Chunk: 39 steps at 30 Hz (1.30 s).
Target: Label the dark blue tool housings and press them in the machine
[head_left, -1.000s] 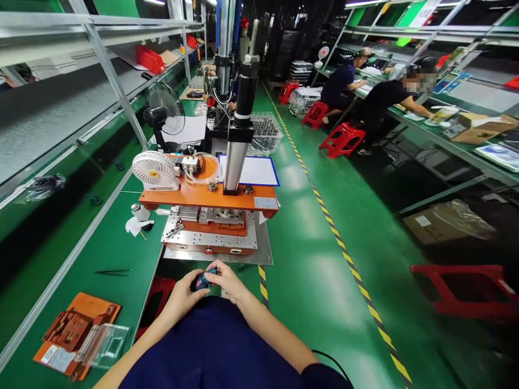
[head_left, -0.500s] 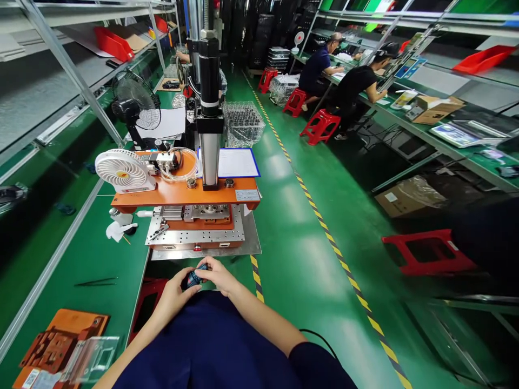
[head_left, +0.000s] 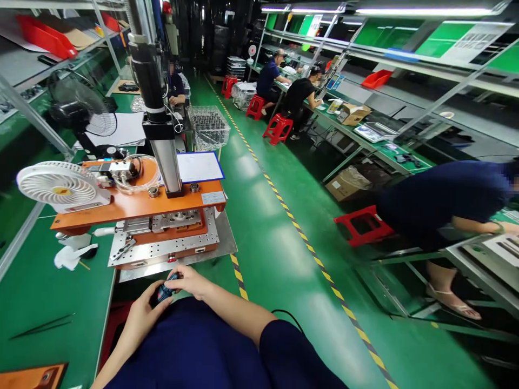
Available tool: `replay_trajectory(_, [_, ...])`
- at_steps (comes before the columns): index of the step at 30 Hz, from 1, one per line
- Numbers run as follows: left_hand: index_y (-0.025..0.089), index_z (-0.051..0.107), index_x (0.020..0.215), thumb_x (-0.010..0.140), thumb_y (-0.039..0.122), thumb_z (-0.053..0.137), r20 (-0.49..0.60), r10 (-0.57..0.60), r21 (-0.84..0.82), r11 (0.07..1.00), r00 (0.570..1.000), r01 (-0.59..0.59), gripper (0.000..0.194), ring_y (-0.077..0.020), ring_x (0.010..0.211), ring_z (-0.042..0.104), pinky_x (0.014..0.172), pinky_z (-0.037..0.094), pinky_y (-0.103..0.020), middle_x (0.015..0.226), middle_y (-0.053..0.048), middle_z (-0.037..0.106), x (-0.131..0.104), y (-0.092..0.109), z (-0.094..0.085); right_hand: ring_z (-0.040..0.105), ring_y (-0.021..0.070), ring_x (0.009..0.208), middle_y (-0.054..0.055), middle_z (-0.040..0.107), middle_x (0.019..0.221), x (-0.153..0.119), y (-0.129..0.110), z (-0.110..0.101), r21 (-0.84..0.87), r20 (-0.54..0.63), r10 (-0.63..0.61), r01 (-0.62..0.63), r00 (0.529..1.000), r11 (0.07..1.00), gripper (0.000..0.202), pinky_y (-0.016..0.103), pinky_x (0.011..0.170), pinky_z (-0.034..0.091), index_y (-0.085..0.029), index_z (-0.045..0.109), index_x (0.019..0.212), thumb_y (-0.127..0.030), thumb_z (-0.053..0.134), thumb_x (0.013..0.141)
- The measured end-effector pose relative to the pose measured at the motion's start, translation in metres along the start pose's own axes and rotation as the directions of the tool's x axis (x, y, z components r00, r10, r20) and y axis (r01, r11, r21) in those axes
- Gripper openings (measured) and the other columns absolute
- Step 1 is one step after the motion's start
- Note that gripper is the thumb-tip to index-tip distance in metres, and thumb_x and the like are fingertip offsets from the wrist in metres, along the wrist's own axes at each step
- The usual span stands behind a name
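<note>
Close in front of my body, a small dark blue-and-black part [head_left: 165, 292] with a reddish patch is held between both hands. My left hand [head_left: 146, 307] wraps round its left side, thumb toward my body. The fingers of my right hand [head_left: 190, 282] grip its upper right end. What kind of part it is I cannot make out. Just beyond my hands stands an orange press fixture [head_left: 133, 205] with a metal base plate [head_left: 190, 246] and an upright cylinder [head_left: 166, 162]. Neither hand touches it.
A white fan [head_left: 60, 186] sits on the fixture's left end, a blue-edged clipboard [head_left: 199, 167] behind it. Tweezers [head_left: 42, 326] and an orange block [head_left: 32, 376] lie on the green bench [head_left: 77, 292]. Co-workers sit at the right benches; one person [head_left: 441, 200] bends over nearby.
My view has swung to the right, so the fixture and bench sit farther left and a bending co-worker shows at right. Both hands keep their hold on the small part.
</note>
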State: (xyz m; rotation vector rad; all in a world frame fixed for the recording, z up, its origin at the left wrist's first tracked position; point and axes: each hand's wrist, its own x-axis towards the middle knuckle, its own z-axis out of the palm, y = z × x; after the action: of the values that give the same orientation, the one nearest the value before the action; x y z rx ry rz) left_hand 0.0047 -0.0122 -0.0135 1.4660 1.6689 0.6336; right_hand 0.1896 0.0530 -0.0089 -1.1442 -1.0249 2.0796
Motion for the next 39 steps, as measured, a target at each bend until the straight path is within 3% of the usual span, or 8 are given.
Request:
replay_trajectory(8, [0.021, 0.064, 0.124, 0.079, 0.048, 0.071, 0.017, -0.002, 0.009, 1.000, 1.000, 0.002, 0.053, -0.0263, 0.104, 0.071, 0.095, 0.055, -0.037, 0.119, -0.007, 0.074, -0.005, 0.014, -0.008, 0.058, 0.0142, 0.072, -0.003, 0.060, 0.079, 0.005, 0.005, 0.002, -0.016, 0.037, -0.009, 0.010, 0.999, 1.000, 0.050, 0.027, 0.065, 0.046, -0.020, 0.063, 0.088, -0.051, 0.089, 0.059])
replay_trajectory(22, [0.022, 0.065, 0.123, 0.079, 0.047, 0.072, 0.006, -0.014, -0.013, 1.000, 1.000, 0.014, 0.052, -0.0253, 0.103, 0.070, 0.097, 0.054, -0.038, 0.117, -0.006, 0.074, -0.006, 0.008, -0.014, 0.061, 0.0151, 0.075, -0.002, 0.061, 0.081, 0.012, 0.006, 0.007, -0.058, 0.068, -0.009, 0.013, 0.998, 0.998, 0.049, 0.028, 0.067, 0.050, -0.020, 0.063, 0.089, -0.054, 0.086, 0.062])
replay_trajectory(30, [0.022, 0.066, 0.122, 0.078, 0.048, 0.072, 0.026, -0.023, -0.009, 1.000, 0.999, 0.023, 0.051, -0.0252, 0.099, 0.071, 0.094, 0.055, -0.038, 0.115, -0.006, 0.075, -0.004, 0.008, -0.016, 0.063, 0.0165, 0.075, -0.001, 0.063, 0.079, 0.013, 0.010, 0.008, -0.227, 0.089, -0.082, 0.101, 0.993, 0.969, 0.048, 0.029, 0.066, 0.053, -0.020, 0.063, 0.093, -0.062, 0.076, 0.074])
replay_trajectory(33, [0.021, 0.067, 0.121, 0.076, 0.050, 0.073, 0.024, -0.023, -0.004, 1.000, 0.999, 0.023, 0.055, -0.0265, 0.103, 0.071, 0.097, 0.054, -0.039, 0.115, -0.006, 0.076, 0.001, 0.006, -0.019, 0.066, 0.0191, 0.080, 0.001, 0.068, 0.083, 0.015, 0.000, -0.008, -0.385, 0.096, -0.148, 0.174, 0.984, 0.906, 0.034, 0.032, 0.074, 0.055, -0.021, 0.069, 0.094, -0.052, 0.074, 0.081])
replay_trajectory(36, [0.019, 0.068, 0.121, 0.074, 0.054, 0.073, -0.071, -0.055, 0.003, 0.998, 0.996, 0.055, 0.059, -0.0273, 0.101, 0.071, 0.095, 0.054, -0.038, 0.112, -0.006, 0.077, 0.010, 0.001, -0.025, 0.063, 0.0253, 0.107, 0.006, 0.071, 0.110, 0.030, -0.026, -0.042, -0.575, -0.028, -0.289, 0.221, 0.957, 0.788, 0.023, 0.043, 0.097, 0.049, -0.024, 0.071, 0.105, -0.040, 0.063, 0.092])
replay_trajectory(39, [0.019, 0.068, 0.119, 0.072, 0.056, 0.072, -0.162, -0.085, 0.018, 0.996, 0.983, 0.089, 0.060, -0.0277, 0.098, 0.071, 0.092, 0.055, -0.038, 0.107, -0.007, 0.077, 0.020, -0.003, -0.034, 0.033, 0.0328, 0.143, 0.014, 0.051, 0.147, 0.060, -0.059, -0.081, -0.743, -0.163, -0.438, 0.182, 0.884, 0.644, 0.037, 0.054, 0.117, 0.026, -0.021, 0.062, 0.131, -0.031, 0.054, 0.096])
